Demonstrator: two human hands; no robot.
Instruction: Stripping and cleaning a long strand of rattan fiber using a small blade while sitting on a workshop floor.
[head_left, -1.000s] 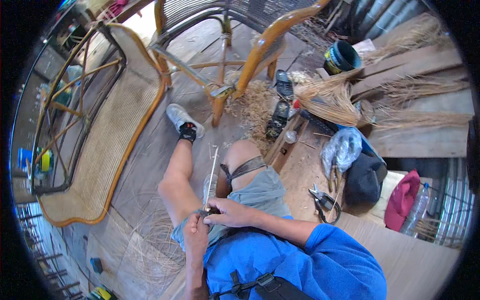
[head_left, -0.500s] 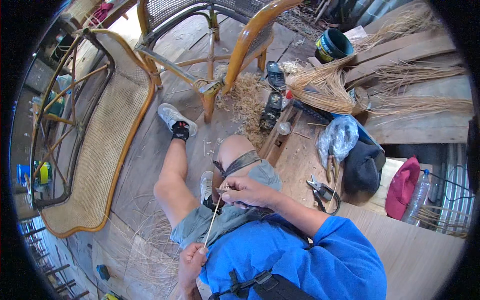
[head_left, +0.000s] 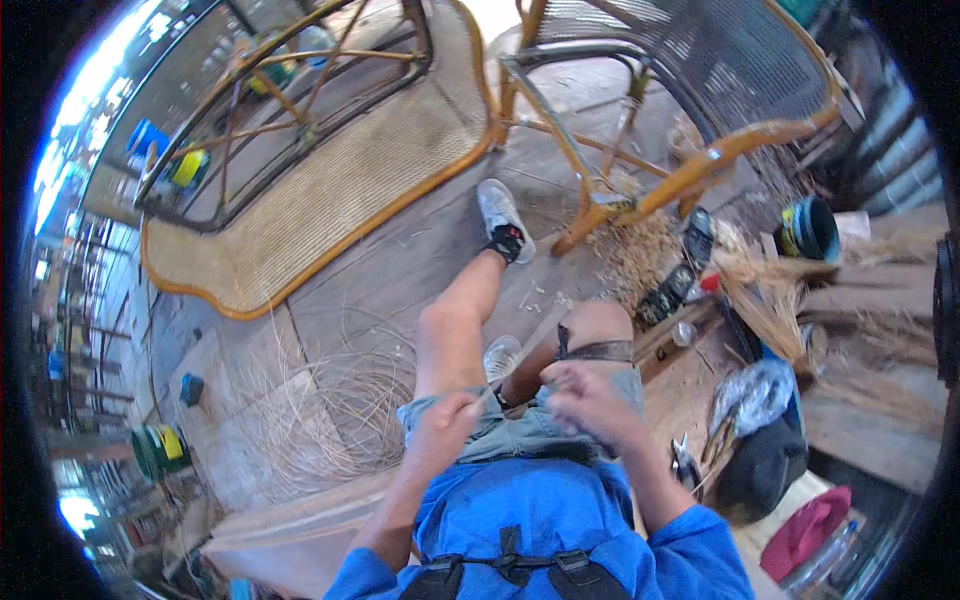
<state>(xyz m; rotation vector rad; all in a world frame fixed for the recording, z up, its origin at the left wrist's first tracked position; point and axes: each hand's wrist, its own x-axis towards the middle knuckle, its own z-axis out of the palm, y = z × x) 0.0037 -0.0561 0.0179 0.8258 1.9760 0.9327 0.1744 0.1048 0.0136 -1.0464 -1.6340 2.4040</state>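
My left hand is closed above my left thigh, its fingers wrapped around a thin pale rattan strip that shows only faintly at its thumb side. Over my right thigh, my right hand is curled shut and smeared by motion; what it grips cannot be made out. A gap lies between the two hands. A dark cloth band is tied around my right knee. To the left of my legs, a loose tangle of thin rattan strips covers the floorboards.
A cane-woven bench lies tipped at far left, beside a rattan chair. Shavings are heaped near sandals. Right of me are pliers, a plastic bag, a black cap and a cane bundle.
My view has swung left, so the surroundings appear shifted right. My left hand has risen from beside my hip to above my thigh; the long strip stretched between both hands no longer shows clearly.
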